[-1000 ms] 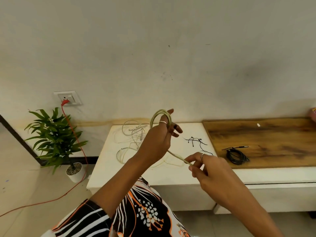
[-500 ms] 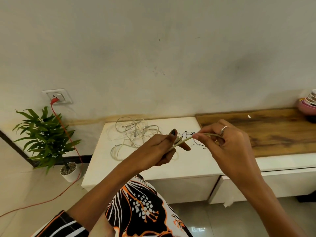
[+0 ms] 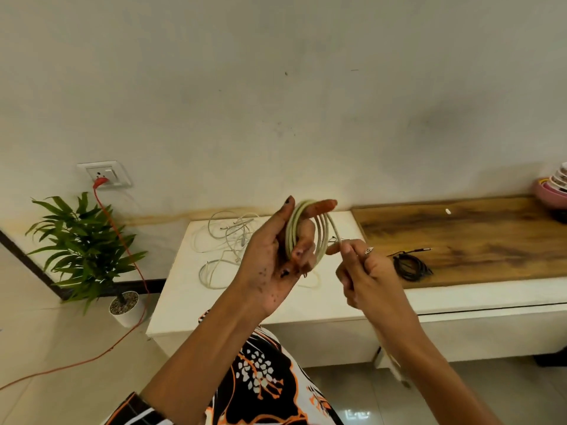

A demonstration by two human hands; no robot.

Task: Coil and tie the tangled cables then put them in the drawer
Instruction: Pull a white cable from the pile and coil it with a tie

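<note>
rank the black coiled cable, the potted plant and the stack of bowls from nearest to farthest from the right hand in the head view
From the right hand:
1. black coiled cable, just right on the wooden top
2. stack of bowls, far right edge
3. potted plant, far left on the floor

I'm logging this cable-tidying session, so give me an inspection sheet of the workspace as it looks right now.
Surface: white cabinet top, wooden board to its right.
Job's things: cream cable looped round the left hand; tangled white cables on the top; coiled black cable on the board.
Clutter: stacked bowls at far right.
Grippers: left hand holds the coil; right hand pinches its free end.
Cables: orange cord plugged into wall socket.
Surroundings: potted plant on floor.
</note>
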